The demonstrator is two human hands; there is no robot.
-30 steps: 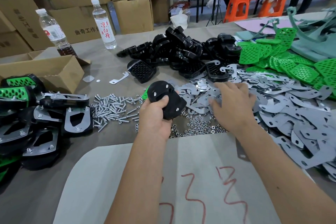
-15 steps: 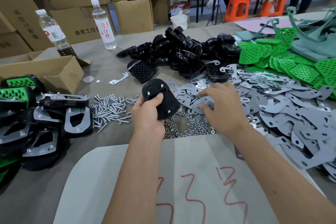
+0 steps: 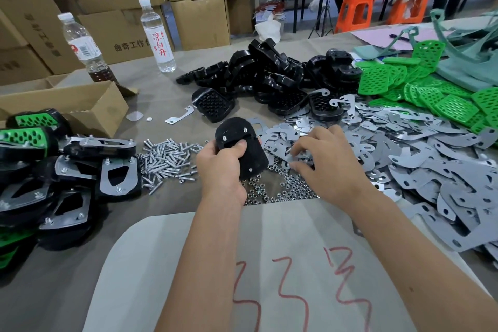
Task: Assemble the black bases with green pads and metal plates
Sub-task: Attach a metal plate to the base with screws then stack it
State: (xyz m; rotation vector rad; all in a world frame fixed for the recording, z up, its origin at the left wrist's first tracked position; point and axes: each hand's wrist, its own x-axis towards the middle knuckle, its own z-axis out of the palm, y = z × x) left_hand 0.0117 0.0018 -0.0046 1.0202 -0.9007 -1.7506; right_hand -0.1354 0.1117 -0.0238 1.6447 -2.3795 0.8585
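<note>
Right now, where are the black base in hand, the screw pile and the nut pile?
black base (image 3: 239, 143), head view, upper back face.
screw pile (image 3: 168, 160), head view, pile's middle.
nut pile (image 3: 283, 188), head view, pile's middle.

Black base being held tilted above the nuts, underside up. More bases piling behind, green pads far right, metal plates spreading right.

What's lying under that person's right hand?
The right hand rests curled on the heap of metal plates, fingertips pinching at one, with small nuts nearby. Whatever lies directly beneath the palm is covered.
</note>
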